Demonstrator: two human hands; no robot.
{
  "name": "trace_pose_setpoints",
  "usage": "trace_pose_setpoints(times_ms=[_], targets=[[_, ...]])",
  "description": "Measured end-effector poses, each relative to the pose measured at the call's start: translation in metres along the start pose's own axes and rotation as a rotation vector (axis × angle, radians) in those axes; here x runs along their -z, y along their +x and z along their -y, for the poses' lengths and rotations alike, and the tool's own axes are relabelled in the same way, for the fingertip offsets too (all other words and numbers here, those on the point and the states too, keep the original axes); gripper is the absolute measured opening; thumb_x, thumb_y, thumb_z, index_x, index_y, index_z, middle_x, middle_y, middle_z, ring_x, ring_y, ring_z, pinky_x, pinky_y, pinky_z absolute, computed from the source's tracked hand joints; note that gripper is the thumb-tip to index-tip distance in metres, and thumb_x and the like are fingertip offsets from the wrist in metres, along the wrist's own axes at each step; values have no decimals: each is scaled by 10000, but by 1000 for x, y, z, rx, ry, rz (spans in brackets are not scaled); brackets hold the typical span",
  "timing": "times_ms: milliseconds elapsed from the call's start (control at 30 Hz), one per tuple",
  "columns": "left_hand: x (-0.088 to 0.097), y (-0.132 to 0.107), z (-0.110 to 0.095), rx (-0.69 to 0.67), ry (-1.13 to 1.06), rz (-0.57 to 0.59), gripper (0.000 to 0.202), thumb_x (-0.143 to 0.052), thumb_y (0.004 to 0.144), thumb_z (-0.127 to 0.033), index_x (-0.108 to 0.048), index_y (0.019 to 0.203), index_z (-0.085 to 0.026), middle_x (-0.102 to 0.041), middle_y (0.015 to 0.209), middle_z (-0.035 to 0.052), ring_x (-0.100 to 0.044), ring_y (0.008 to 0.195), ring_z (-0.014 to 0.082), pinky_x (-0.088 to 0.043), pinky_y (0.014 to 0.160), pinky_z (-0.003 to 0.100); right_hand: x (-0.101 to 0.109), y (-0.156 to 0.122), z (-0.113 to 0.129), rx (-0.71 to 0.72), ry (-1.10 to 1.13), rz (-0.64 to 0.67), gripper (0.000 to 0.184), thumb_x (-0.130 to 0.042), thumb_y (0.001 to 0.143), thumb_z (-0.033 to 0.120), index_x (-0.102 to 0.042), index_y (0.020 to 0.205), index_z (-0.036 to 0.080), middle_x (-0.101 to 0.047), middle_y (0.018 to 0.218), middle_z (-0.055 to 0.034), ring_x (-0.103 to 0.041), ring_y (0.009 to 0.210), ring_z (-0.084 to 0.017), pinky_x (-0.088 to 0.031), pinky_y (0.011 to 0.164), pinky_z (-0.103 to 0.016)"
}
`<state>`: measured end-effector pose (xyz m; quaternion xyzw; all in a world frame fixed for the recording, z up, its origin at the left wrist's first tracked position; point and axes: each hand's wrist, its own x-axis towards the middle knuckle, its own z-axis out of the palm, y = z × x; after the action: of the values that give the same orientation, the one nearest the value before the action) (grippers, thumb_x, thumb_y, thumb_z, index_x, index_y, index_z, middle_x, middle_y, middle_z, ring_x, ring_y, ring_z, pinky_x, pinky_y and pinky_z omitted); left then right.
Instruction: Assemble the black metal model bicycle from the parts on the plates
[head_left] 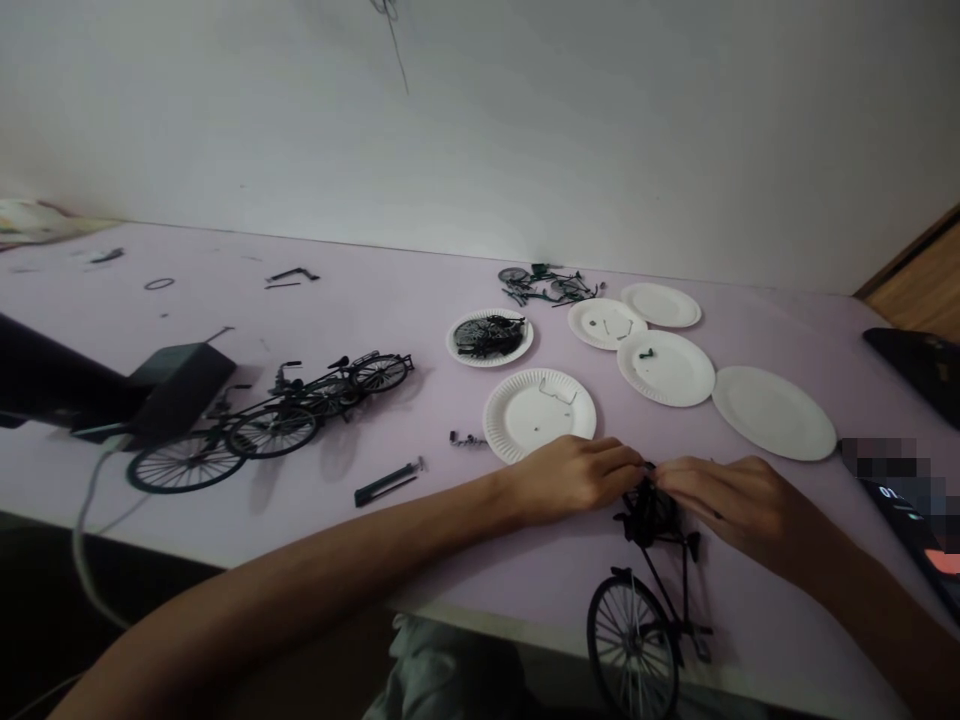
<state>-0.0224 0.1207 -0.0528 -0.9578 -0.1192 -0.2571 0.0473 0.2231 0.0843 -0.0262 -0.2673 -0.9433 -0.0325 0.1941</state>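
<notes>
A small black model bicycle (646, 525) lies at the table's front edge, its spoked front-side wheel reaching past the edge toward me. At its far end, the fingers of my left hand (581, 475) are closed on it from the left. Opposite, my right hand (739, 505) pinches the same end, fingertips almost meeting the left ones. Whatever small part sits between the fingertips is hidden. Just beyond my left hand is a white paper plate (514, 420) with thin wire pieces and tiny bits on it.
Two assembled model bicycles (274, 425) stand at left beside a black device (184, 385) with a cable. Another paper plate (452, 340) holds black wheels; further plates (776, 415) lie at right. Bicycle parts (551, 288) lie near the wall. A phone (900, 510) rests at the right edge.
</notes>
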Motion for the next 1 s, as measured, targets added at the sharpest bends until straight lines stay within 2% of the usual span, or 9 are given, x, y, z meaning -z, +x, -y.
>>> trace_pose_setpoints(times_ms=[300, 667, 1000], targets=[[1, 1, 0, 10, -21, 15, 256, -360, 1010, -56, -613, 1050, -50, -700, 1084, 146, -671, 1011, 180, -618, 776, 275, 0, 0, 0, 12, 2, -21, 258, -417, 1002, 137, -647, 1104, 195, -748, 894, -49, -675, 674, -119, -520, 597, -221], [2, 1, -1, 15, -20, 30, 267, -361, 1013, -67, -625, 1049, -42, -703, 1084, 135, -672, 998, 181, -615, 790, 266, -1, 2, 0, 31, 33, -23, 233, -418, 1000, 114, -639, 1050, 170, -737, 842, -45, -662, 656, -116, -528, 617, -223], [2, 0, -1, 11, -14, 19, 235, -393, 1002, -63, -624, 1043, -46, -703, 1080, 144, -679, 993, 176, -622, 778, 264, -3, 4, 0, 37, 19, -52, 231, -421, 998, 120, -641, 1038, 176, -734, 844, -43, -662, 660, -112, -511, 579, -204]])
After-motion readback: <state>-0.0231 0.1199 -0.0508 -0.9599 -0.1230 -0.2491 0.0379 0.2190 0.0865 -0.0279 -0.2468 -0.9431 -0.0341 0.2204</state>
